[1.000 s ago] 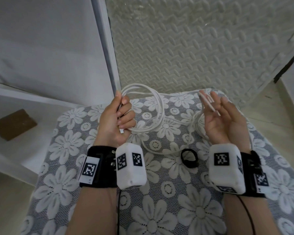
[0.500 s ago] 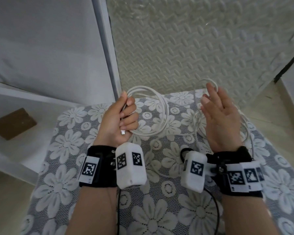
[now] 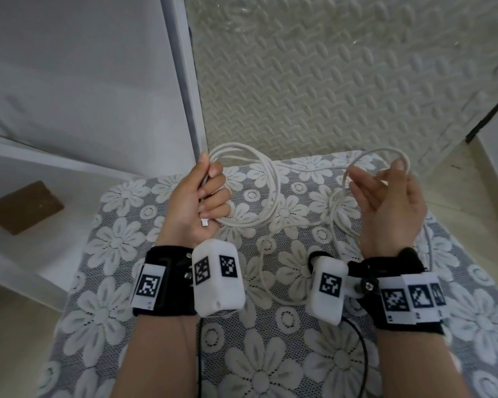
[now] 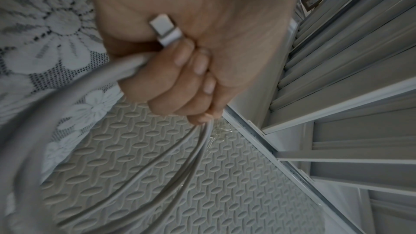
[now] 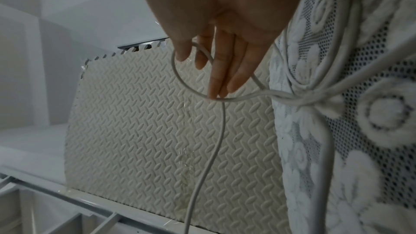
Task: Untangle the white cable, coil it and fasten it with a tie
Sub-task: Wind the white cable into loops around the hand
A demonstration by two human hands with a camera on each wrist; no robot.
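Note:
My left hand [image 3: 210, 193] grips several loops of the white cable [image 3: 273, 191] above the table's far left. The cable's plug [image 3: 204, 223] sticks out below the little finger. In the left wrist view the fingers [image 4: 180, 77] are curled round the strands [image 4: 180, 157], with the plug [image 4: 165, 29] against the palm. My right hand [image 3: 380, 179] is raised at the far right, fingers loosely spread, and a single cable loop [image 5: 220, 131] hangs over its thumb and fingertips [image 5: 216, 93]. More cable lies tangled on the cloth. The black tie [image 3: 314, 255] lies mostly hidden behind the right wrist camera.
The table wears a grey cloth with white lace flowers [image 3: 270, 369]. A ribbed foam mat [image 3: 328, 81] stands right behind it, beside a white post [image 3: 184, 81]. To the left, a brown block [image 3: 23, 206] lies on a white shelf.
My right hand turned from palm-up, rose and moved right, lifting one cable loop off the cloth. My left hand kept its grip and barely moved.

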